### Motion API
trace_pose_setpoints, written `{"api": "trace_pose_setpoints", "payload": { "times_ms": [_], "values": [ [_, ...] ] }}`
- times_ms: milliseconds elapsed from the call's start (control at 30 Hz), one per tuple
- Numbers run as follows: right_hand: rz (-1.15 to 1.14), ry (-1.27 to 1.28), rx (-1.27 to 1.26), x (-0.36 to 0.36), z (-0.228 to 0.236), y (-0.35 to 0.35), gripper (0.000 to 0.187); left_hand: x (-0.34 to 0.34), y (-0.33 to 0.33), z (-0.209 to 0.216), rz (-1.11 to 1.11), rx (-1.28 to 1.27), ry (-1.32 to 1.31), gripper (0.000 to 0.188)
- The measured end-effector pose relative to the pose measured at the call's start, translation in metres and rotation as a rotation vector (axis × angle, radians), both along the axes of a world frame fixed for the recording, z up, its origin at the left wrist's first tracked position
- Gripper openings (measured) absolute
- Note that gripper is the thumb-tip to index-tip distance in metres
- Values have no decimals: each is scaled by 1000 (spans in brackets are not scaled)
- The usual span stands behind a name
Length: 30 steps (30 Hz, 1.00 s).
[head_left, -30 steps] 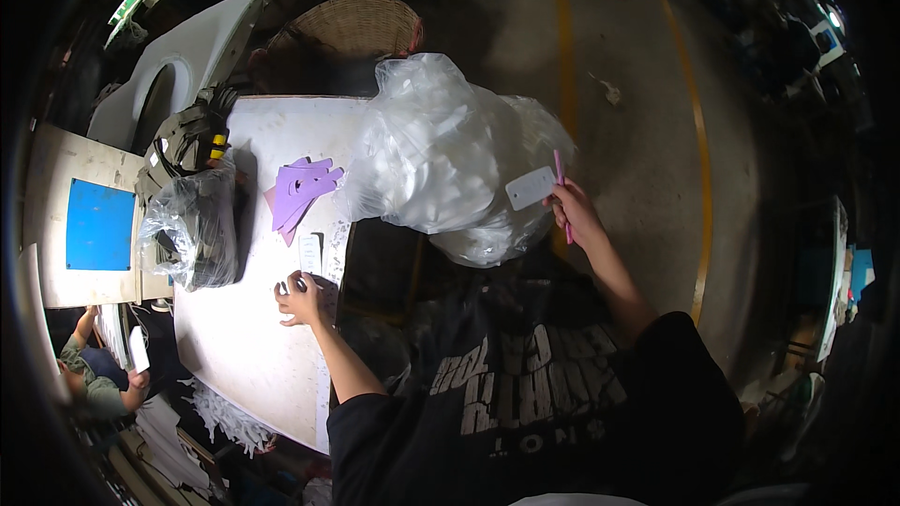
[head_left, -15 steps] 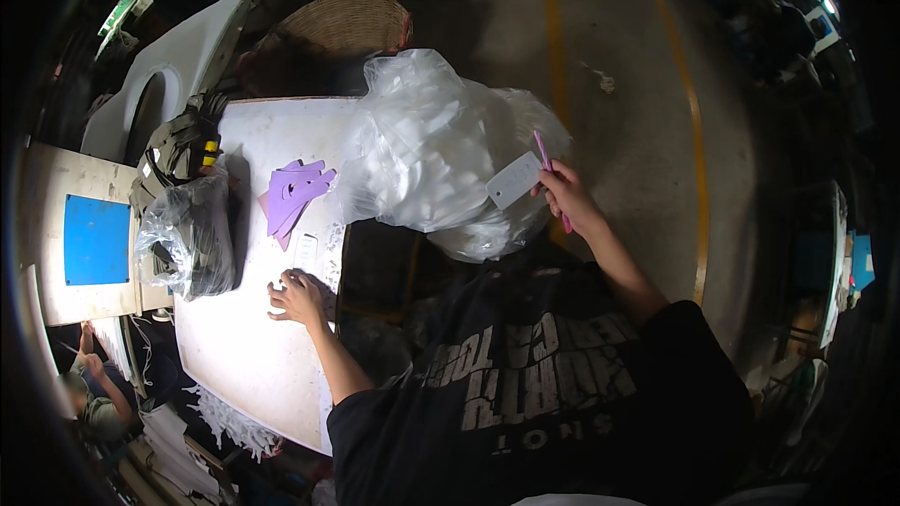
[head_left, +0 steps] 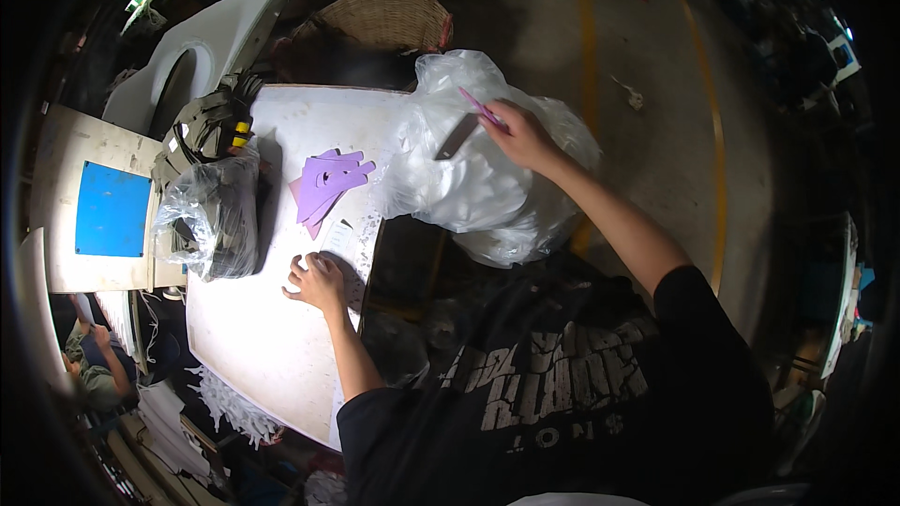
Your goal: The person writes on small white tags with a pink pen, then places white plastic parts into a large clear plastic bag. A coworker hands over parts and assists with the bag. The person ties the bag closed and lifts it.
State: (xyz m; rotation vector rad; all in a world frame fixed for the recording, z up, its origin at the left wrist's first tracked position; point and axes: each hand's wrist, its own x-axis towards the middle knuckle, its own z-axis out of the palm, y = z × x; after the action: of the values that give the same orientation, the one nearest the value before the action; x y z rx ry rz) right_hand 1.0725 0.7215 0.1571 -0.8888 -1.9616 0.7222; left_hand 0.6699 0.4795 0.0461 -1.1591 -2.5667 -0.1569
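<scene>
My right hand (head_left: 518, 135) is raised over the large clear plastic bag (head_left: 450, 187) of white contents. Its fingers are closed on a slim pink pen (head_left: 482, 108) and a small tag card (head_left: 457, 137), whose visible side is in shadow. On the white table (head_left: 258, 319) rests my left hand (head_left: 319, 283), fingers bent and apart, with nothing seen in them. Just beyond its fingertips lies a pale printed tag (head_left: 338, 237). Several purple cut pieces (head_left: 331, 184) lie fanned out farther up the table, with a pinkish piece partly under them.
At the table's left side stand a clear bag of dark goods (head_left: 220, 215) and an olive fabric heap (head_left: 197, 131) with a yellow item (head_left: 241, 134). A wicker basket (head_left: 389, 19) is behind. Farther left, a seated person (head_left: 103, 361) works beside a board with a blue panel (head_left: 111, 209).
My right hand has swung left and up with the pen and tag card, from beside the bag to above it. The view has shifted slightly; my left hand stays on the table.
</scene>
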Motion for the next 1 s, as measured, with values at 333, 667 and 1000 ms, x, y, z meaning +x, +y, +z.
{"api": "trace_pose_setpoints", "payload": {
  "times_ms": [333,667,1000],
  "values": [
    [30,-367,-151,-69,-35,58,23,-21,29,-7,211,65,-395,25],
    [-230,-73,-44,-14,-10,64,18,38,72,71,-618,769,-1301,10],
    [70,-606,-169,27,32,73,22,192,164,88,-949,-166,-752,14]
  ]
}}
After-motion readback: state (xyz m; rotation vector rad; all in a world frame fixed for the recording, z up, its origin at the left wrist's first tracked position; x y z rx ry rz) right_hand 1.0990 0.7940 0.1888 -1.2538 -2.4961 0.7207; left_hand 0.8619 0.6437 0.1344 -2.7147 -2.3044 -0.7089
